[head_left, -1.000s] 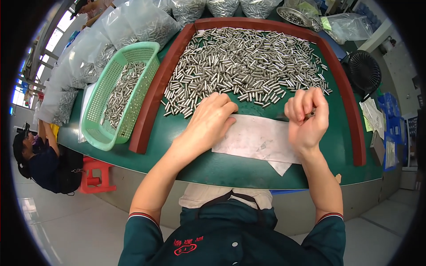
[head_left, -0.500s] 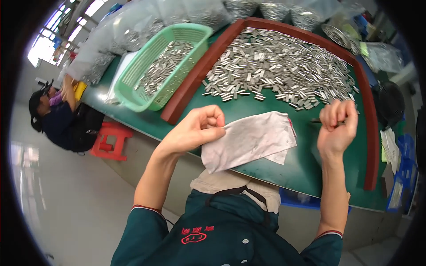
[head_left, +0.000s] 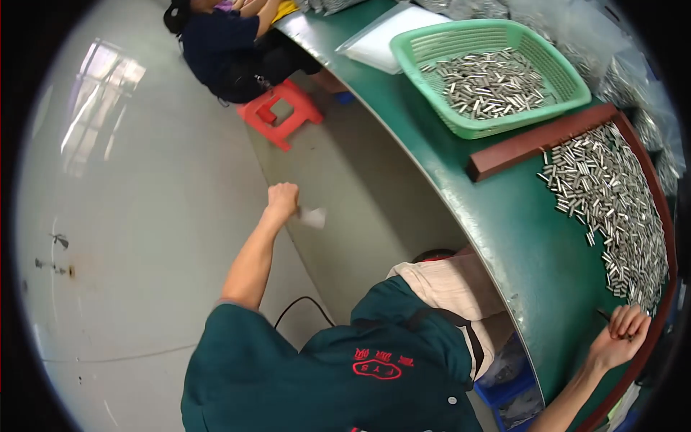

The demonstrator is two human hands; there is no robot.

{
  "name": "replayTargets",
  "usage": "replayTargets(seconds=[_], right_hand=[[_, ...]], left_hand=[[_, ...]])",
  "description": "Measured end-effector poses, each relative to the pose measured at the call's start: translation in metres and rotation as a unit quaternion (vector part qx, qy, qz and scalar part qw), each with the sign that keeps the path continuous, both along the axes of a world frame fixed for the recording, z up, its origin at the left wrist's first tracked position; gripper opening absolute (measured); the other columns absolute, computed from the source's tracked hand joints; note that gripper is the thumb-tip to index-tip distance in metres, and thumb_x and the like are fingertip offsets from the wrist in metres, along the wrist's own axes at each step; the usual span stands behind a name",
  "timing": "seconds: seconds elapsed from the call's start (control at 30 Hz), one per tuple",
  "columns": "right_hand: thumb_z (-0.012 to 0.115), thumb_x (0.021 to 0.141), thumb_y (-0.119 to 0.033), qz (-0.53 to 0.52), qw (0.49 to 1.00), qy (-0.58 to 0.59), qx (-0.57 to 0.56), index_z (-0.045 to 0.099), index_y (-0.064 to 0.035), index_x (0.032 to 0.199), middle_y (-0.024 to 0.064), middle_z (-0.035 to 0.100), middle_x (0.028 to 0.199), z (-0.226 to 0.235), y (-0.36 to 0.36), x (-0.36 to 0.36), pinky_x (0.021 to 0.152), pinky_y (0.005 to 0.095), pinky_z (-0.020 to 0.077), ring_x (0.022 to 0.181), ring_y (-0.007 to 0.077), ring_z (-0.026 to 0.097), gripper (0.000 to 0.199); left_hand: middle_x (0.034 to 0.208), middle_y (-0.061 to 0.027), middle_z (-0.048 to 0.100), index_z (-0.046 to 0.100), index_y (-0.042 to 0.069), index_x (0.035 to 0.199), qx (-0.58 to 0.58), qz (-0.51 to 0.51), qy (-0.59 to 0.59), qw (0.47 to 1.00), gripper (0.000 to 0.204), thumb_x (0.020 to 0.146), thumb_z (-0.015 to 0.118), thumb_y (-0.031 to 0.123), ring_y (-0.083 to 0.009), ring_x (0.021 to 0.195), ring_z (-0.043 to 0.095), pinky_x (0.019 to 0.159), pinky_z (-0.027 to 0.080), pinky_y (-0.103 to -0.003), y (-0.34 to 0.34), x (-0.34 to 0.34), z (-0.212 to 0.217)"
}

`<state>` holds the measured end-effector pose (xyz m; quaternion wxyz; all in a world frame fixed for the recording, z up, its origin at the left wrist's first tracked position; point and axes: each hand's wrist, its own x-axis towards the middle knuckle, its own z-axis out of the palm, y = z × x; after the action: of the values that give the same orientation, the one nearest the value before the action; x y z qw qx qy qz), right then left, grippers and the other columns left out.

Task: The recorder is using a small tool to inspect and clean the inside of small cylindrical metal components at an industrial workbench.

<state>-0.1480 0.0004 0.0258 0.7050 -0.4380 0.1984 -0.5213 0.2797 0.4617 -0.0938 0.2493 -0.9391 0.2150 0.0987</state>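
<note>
My left hand [head_left: 283, 199] is closed in a fist, held out over the floor away from the table. From it a small part of a whitish cloth [head_left: 313, 217] sticks out; the remainder is hidden. My right hand [head_left: 620, 337], fingers curled, is by the near end of the heap of small silvery metal pins [head_left: 604, 205]. A thin dark tool [head_left: 603, 315] pokes out of it, its kind too small to make out. Around the heap runs a reddish-brown wooden frame [head_left: 529, 147].
On the green table [head_left: 461, 191] stands a green plastic basket [head_left: 468, 131] with more metal pins. Beside it lies a white sheet-like packet [head_left: 378, 39]. Clear bags [head_left: 619, 79] line the far side. A person sits on a red stool [head_left: 281, 108]; blue bins [head_left: 511, 392] are below the table.
My view has swung to the left. The cloth has left the table with my left hand, which has moved out over the floor. My right hand still holds the dark tool.
</note>
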Motion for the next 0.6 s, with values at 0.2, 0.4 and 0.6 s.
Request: replayTargets(seconds=[0.2, 0.4, 0.6], right_hand=[[0.030, 0.092, -0.017, -0.039, 0.998, 0.044, -0.015, 0.026, -0.0113, 0.059, 0.0002, 0.024, 0.053, -0.013, -0.004, 0.004, 0.044, 0.0216, 0.0176, 0.045, 0.0075, 0.016, 0.034], [0.032, 0.091, -0.016, -0.039, 0.998, 0.041, -0.015, 0.027, -0.0112, 0.058, 0.0000, 0.024, 0.052, -0.010, -0.004, 0.005, 0.043, 0.0212, 0.0170, 0.045, 0.0073, 0.019, 0.033], [0.032, 0.091, -0.017, -0.032, 0.999, 0.025, -0.007, 0.027, -0.0121, 0.058, -0.0001, 0.024, 0.052, -0.010, -0.006, 0.002, 0.043, 0.0218, 0.0179, 0.045, 0.0074, 0.018, 0.034]], left_hand=[[0.058, -0.0002, 0.055, 0.058, 0.002, 0.063, -0.288, 0.256, 0.321, 0.865, 0.011, 0.062, 0.062, 0.012, -0.0086, 0.054, 0.049, 0.049, 0.040, -0.025, 0.027, 0.012, 0.003], [0.061, 0.0033, 0.054, 0.059, 0.004, 0.068, -0.436, 0.258, 0.381, 0.774, 0.007, 0.067, 0.061, 0.010, -0.0045, 0.055, 0.046, 0.050, 0.036, -0.020, 0.008, -0.001, 0.027], [0.067, 0.0043, 0.053, 0.054, 0.006, 0.073, -0.547, 0.260, 0.459, 0.650, 0.004, 0.071, 0.056, 0.008, -0.0040, 0.063, 0.047, 0.057, 0.037, -0.018, -0.028, -0.015, 0.046]])
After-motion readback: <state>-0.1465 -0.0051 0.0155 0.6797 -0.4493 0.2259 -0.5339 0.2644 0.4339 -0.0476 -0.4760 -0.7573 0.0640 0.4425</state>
